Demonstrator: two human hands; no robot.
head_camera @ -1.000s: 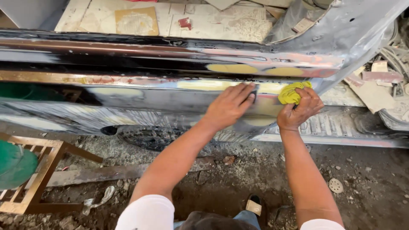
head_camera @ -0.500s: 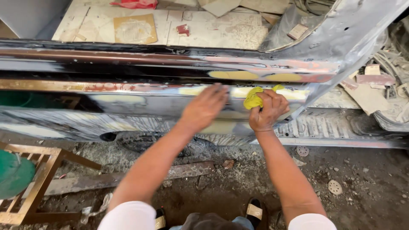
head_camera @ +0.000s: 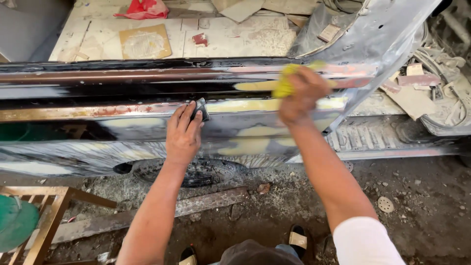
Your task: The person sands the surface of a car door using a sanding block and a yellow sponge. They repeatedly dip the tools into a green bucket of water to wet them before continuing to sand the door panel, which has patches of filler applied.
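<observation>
Dirt-floor body shop, stripped grey metal car panel [head_camera: 147, 132] with yellow filler patches. Left hand [head_camera: 182, 133] pinching small dark sanding block [head_camera: 200, 109] mid-panel; right hand [head_camera: 300, 94] clenched around yellow rag [head_camera: 284, 84] near upper edge. Risk: uneven pressure gouging filler.

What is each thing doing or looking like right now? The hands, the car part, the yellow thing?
Left hand: flat on the panel, fingers pressing a small dark sanding block.
Right hand: closed around a yellow sponge, blurred.
Car body panel: paint stripped in places, patched with yellowish filler, wet-looking.
Wooden stool: upright, at the lower left.
Red rag: crumpled on the floor inside.
</observation>
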